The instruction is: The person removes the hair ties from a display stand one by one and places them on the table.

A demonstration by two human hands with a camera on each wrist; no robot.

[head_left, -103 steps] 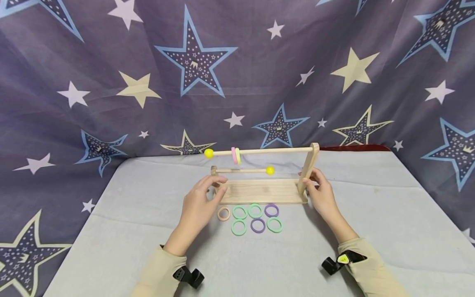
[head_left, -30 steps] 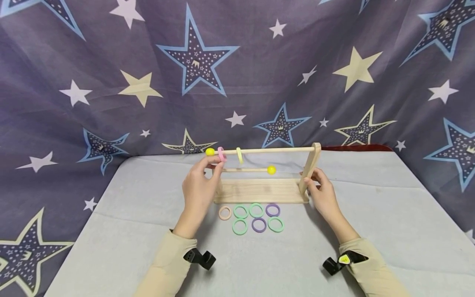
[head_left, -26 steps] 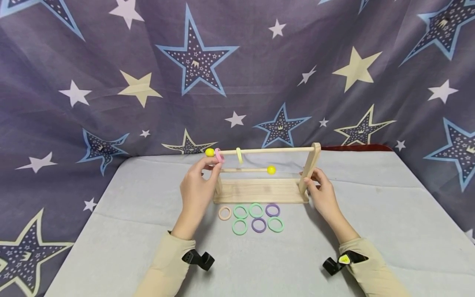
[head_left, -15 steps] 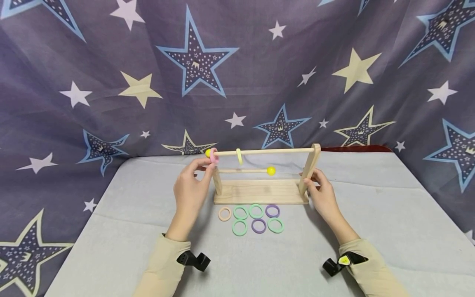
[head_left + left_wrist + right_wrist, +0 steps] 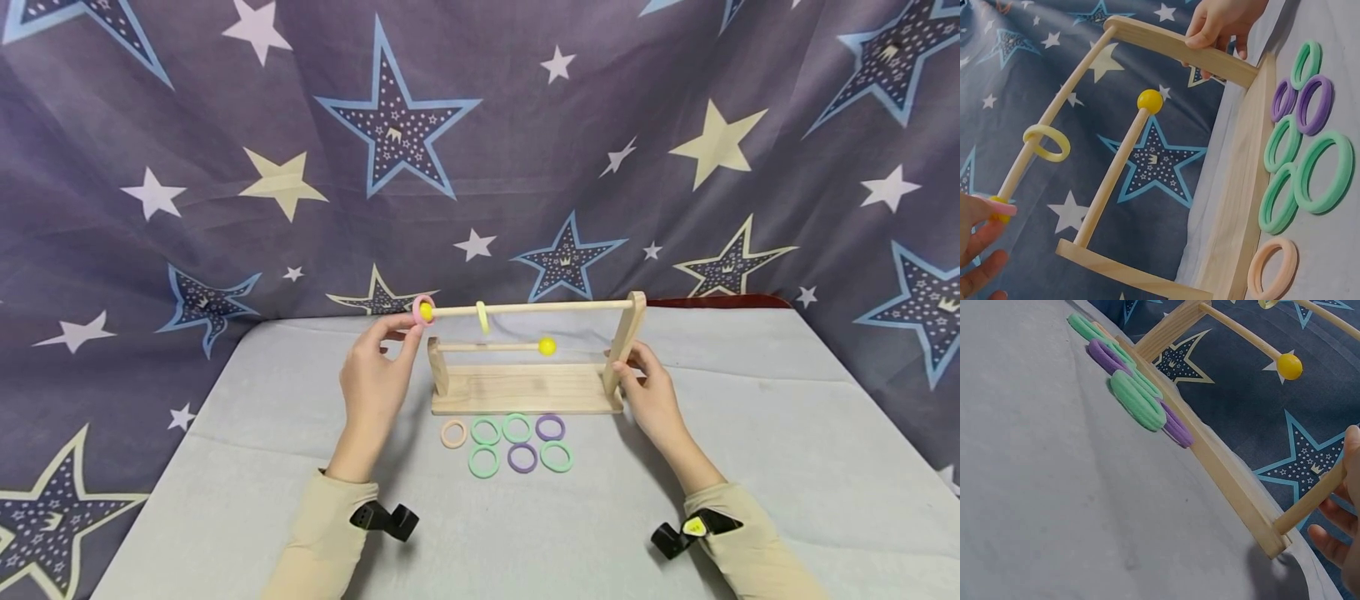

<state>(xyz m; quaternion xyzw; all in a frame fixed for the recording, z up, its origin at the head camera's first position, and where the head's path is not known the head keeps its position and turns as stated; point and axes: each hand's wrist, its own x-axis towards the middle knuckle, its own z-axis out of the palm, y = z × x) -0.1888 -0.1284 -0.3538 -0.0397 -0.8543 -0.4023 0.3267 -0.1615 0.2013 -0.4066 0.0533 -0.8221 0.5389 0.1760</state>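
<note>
A wooden rack (image 5: 525, 402) with two posts and two horizontal rods stands on the table. My left hand (image 5: 372, 375) pinches a pink ring (image 5: 417, 310) between thumb and fingers. In the head view the ring encircles the yellow ball (image 5: 427, 312) at the upper rod's left end. Further along that rod (image 5: 555, 307) hangs a pale yellow ring (image 5: 1047, 143). The lower rod (image 5: 1110, 181) carries no ring and ends in another yellow ball (image 5: 1150, 101). My right hand (image 5: 648, 387) grips the tall right post (image 5: 628, 337), thumb in front and fingers behind.
In front of the rack's base lie several green rings (image 5: 483, 461), two purple rings (image 5: 522, 457) and one peach ring (image 5: 453, 433), flat on the grey cloth (image 5: 600, 533). Behind the table hangs a star-patterned curtain (image 5: 495, 150).
My left hand rose to the upper rod, took the pink ring from beside the yellow ring and slid it left to the end ball. My right hand has stayed on the post.
</note>
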